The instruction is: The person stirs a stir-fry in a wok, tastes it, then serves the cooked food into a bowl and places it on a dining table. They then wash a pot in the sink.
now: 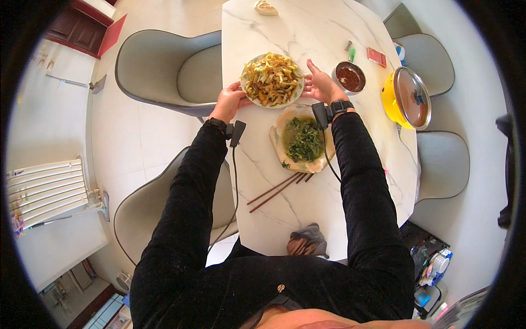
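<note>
Both arms reach out over a white marbled table [283, 37]. Between my hands is a round plate heaped with cooked, browned vegetable pieces [273, 80]. My left hand [232, 100] grips its left rim, with fingers partly beneath it. At the right rim, my right hand [318, 84] has its fingers against the plate and its thumb raised; how firmly it holds is unclear. Nearer to me, a dish of leafy greens in liquid [304, 140] stands partly beside my right wrist. Brown chopsticks [271, 193] lie below it, some tips against the dish.
Right of my right hand stands a metal bowl of dark red contents [350, 77], then a yellow electric pot with a glass lid [404, 98]. A red box [376, 57] lies beyond. A pale bread-like piece [266, 8] is at the far edge, a crumpled brown cloth [307, 240] at the near edge.
</note>
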